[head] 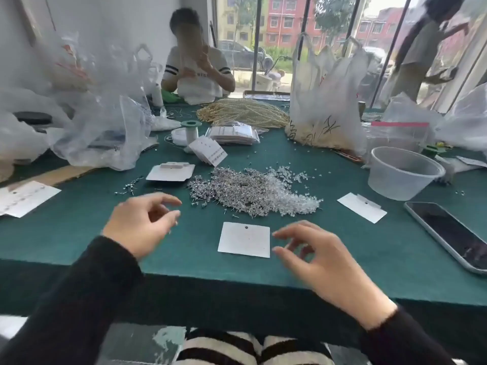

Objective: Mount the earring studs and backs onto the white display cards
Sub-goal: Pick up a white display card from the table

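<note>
A blank white display card (244, 239) with a punched hole lies flat on the green table between my hands. Behind it sits a heap of silver earring studs (232, 189), with a heap of clear plastic backs (287, 191) at its right side. My left hand (139, 225) hovers left of the card, fingers loosely curled, holding nothing I can see. My right hand (316, 259) hovers just right of the card, fingers relaxed and empty. More white cards lie about: one at the right (362, 210), one behind-left (170, 172), a fanned stack (208, 151).
A clear plastic bowl (403, 172) and a phone (453, 234) lie at the right. Plastic bags (100, 122) crowd the left and back, with pearl strands (245, 113) and a thread spool (191, 130) behind. Another person sits across the table. The table's front edge (237, 280) runs under my wrists.
</note>
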The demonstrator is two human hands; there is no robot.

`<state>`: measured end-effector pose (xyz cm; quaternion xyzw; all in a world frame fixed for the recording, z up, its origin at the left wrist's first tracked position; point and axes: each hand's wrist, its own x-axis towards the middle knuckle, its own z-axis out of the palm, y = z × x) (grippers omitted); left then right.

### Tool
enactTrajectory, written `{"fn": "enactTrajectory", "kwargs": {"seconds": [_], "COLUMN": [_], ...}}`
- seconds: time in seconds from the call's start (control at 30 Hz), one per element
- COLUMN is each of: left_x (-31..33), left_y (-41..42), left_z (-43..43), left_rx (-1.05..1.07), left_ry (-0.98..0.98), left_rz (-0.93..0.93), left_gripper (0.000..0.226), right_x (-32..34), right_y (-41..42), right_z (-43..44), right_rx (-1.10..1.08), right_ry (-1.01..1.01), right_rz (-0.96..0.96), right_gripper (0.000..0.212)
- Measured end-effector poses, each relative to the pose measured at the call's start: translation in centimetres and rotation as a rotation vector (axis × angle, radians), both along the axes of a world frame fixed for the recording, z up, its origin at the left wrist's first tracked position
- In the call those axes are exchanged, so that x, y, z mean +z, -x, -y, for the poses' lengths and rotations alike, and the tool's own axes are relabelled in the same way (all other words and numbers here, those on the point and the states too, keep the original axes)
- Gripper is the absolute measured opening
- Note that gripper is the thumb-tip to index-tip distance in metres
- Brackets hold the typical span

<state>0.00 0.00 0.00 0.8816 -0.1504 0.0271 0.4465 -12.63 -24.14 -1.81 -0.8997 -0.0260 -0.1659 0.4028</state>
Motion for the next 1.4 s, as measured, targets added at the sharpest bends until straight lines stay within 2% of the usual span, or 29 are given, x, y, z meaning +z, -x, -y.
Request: {"fn": "enactTrajectory", "kwargs": {"seconds": [0.07,0.17,0.27,0.37,0.47,0.6,0.73,0.83,0.93,1.03,1.17,1.33,1.4], "left_x": [0.6,0.7,0.1,0.2,0.2,-0.5,-2.2,-2.8,-3.1,-3.2,-3.5,-3.0,-3.0], "left_y": [-3.5,-8.0,-11.9,-14.3,-14.2,-13.1,-12.7,-12.7,-12.9,-12.9,-12.9,-12.8,-12.7], "left_z": [1.4,2.9,4.8,8.0,10.9,12.9,13.8,14.3,14.5,14.5,14.6,14.4,14.4], "left_rx": [0.167,0.201,0.187,0.096,-0.105,-0.369,-0.481,-0.482,-0.450,-0.422,-0.354,-0.234,-0.232], "left_ry": [-0.167,-0.228,-0.296,-0.317,-0.338,-0.230,-0.404,-0.444,-0.382,-0.360,-0.308,-0.080,-0.028], "left_rz": [0.166,0.182,0.176,0.198,0.203,0.165,0.312,0.327,0.344,0.345,0.341,0.260,0.225], "left_gripper": [0.014,0.022,0.019,0.019,0.020,0.025,0.041,0.035,0.017,0.003,0.003,0.002,0.009], "right_x": [-0.4,-1.4,-1.7,-1.2,-0.8,-0.4,-0.3,-0.2,0.0,0.1,0.2,0.2,0.3], "right_y": [-3.2,-6.0,-7.8,-9.9,-11.0,-12.1,-12.5,-12.2,-11.9,-11.5,-11.4,-11.9,-12.2], "right_z": [-0.7,-1.0,0.0,1.1,2.2,4.5,6.3,6.5,6.4,6.2,6.4,7.3,7.5], "right_rx": [0.012,0.036,0.103,0.213,0.300,0.355,0.322,0.327,0.336,0.329,0.294,0.137,0.106], "right_ry": [0.219,0.429,0.530,0.553,0.402,0.078,-0.139,-0.176,-0.210,-0.208,-0.228,-0.518,-0.627], "right_rz": [-0.105,-0.227,-0.266,-0.299,-0.323,-0.400,-0.545,-0.612,-0.570,-0.545,-0.520,-0.481,-0.477], "right_gripper": [0.043,0.071,0.075,0.062,0.050,0.036,0.034,0.030,0.017,0.014,0.013,0.018,0.019]}}
